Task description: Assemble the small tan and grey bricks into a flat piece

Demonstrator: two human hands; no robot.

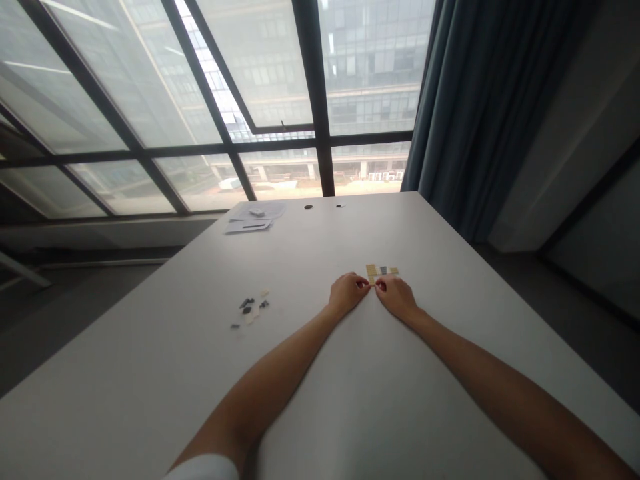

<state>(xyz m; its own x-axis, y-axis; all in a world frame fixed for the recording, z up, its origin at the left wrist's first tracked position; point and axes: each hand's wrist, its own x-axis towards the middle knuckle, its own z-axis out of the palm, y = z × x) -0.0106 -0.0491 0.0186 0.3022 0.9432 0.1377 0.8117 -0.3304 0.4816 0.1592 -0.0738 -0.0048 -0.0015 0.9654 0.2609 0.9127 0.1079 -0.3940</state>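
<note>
Both my arms stretch out over a white table (350, 400). My left hand (346, 292) and my right hand (396, 295) meet at the near edge of a small flat assembly of tan and grey tiles (382, 271). The fingertips of each hand are pinched together at that edge, touching the assembly. What exactly sits between the fingertips is too small to make out.
A scatter of several small dark and pale pieces (251, 308) lies to the left of my hands. Papers with a small white object (255, 218) sit at the far edge near two holes in the table (309, 207). Windows and a dark curtain (480, 100) stand behind.
</note>
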